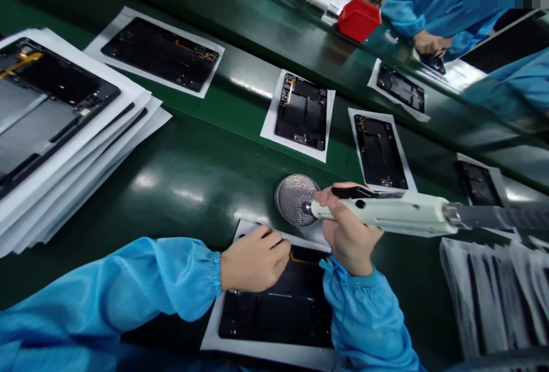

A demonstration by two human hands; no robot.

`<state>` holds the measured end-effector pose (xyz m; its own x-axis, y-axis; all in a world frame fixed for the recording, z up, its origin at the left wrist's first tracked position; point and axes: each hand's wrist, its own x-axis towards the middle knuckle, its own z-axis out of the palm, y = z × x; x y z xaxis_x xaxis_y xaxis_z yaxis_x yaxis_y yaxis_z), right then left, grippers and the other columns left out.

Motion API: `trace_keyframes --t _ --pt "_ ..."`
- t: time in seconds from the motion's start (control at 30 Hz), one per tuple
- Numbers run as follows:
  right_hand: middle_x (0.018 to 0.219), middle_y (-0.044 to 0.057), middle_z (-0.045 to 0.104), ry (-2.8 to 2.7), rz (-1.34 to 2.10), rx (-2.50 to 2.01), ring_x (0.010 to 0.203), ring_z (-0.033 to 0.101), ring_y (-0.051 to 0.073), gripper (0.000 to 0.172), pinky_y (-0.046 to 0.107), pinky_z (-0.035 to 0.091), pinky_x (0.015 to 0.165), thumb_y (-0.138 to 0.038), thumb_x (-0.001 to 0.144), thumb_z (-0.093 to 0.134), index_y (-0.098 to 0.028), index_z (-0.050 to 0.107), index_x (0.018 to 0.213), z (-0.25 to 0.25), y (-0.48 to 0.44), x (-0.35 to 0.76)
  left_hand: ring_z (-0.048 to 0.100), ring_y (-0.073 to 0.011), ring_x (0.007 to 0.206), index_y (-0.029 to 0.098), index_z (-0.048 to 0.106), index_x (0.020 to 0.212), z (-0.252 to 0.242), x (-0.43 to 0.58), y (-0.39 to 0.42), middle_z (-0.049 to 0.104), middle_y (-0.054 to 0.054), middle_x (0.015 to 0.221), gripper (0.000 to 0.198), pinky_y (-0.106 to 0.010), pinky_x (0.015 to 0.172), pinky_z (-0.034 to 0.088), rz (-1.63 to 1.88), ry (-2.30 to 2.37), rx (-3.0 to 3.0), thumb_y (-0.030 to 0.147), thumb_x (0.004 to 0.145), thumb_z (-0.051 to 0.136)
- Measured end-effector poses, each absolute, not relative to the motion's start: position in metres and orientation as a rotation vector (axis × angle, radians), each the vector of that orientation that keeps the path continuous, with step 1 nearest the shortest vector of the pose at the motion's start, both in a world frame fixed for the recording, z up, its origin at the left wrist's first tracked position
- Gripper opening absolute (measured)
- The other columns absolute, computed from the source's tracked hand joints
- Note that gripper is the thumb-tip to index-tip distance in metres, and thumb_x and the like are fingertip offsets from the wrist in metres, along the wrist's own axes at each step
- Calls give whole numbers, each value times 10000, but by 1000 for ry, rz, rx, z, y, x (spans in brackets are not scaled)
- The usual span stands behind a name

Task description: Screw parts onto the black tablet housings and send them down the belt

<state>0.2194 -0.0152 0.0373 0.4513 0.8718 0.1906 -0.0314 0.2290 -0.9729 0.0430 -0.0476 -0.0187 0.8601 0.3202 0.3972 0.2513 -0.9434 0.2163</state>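
In the head view, my right hand [349, 229] is wrapped round a pale green electric screwdriver [386, 212], held nearly level. Its tip meets or hovers over a round metal dish [295, 200] with a dotted, pitted surface; contact is hard to tell. An opened tablet housing [274, 315], black inside, lies on a white sheet in front of me. Over its upper left part is my left hand [256, 259], fingers curled and close together. Whatever those fingertips hold, if anything, is hidden. My right forearm covers the housing's right side.
Stacked tablet housings between white sheets [68, 138] stand at left, with another stack [493, 298] at right. Several housings on sheets, one in the middle [302, 112], line the green bench [193, 160]. Across it are co-workers in blue sleeves and a red bin [359, 19].
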Motion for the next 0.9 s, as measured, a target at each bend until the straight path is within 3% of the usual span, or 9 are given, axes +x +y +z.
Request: trace_keyframes --t 0.9 --pt "663 -29 628 -886 760 -1242 640 600 156 217 377 520 734 -154 653 734 -189 652 851 35 -9 216 544 -238 828 64 671 1006 -19 42 -48 604 -124 965 211 -377 667 369 596 445 2843 173 964 495"
